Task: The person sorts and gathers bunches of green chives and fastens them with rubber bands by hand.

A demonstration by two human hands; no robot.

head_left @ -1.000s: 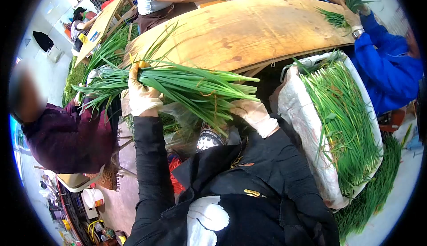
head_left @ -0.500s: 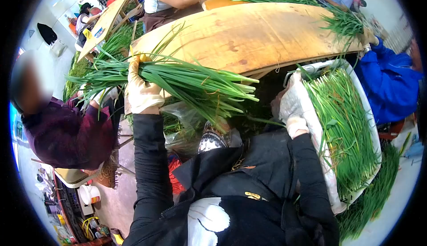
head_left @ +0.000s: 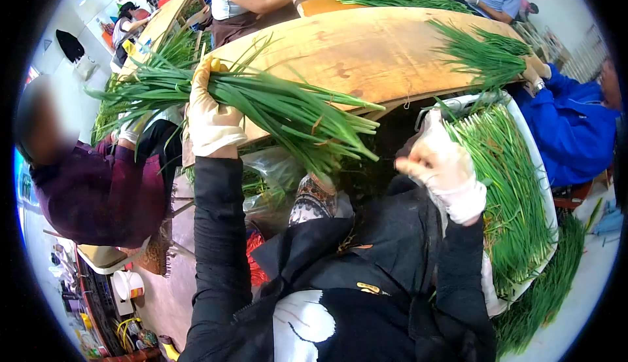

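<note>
My left hand (head_left: pixel 212 121), in a pale glove, is closed around a bunch of green onions (head_left: pixel 288 110). Their leafy tops point left and the cut stem ends point right. Something small and yellow (head_left: pixel 216 66) shows at the fingertips. My right hand (head_left: pixel 439 159), also gloved, is raised beside the near left edge of a white crate (head_left: pixel 555 221). Its fingers are curled together towards the left, slightly blurred, and whatever they may hold is hidden. More green onions (head_left: pixel 500 179) lie packed in the crate.
A curved wooden table (head_left: pixel 366 48) stretches ahead. At right, a person in a blue sleeve (head_left: pixel 566 123) holds greens over it. A person in a purple top (head_left: pixel 98 195) sits at left. Loose greens (head_left: pixel 556 290) lie beyond the crate; a white bucket (head_left: pixel 127 285) stands on the floor.
My right hand has lifted from low beside the crate and turned its fingers left. My left hand keeps the bunch, shifted slightly. The blue-sleeved person's greens have moved left over the table.
</note>
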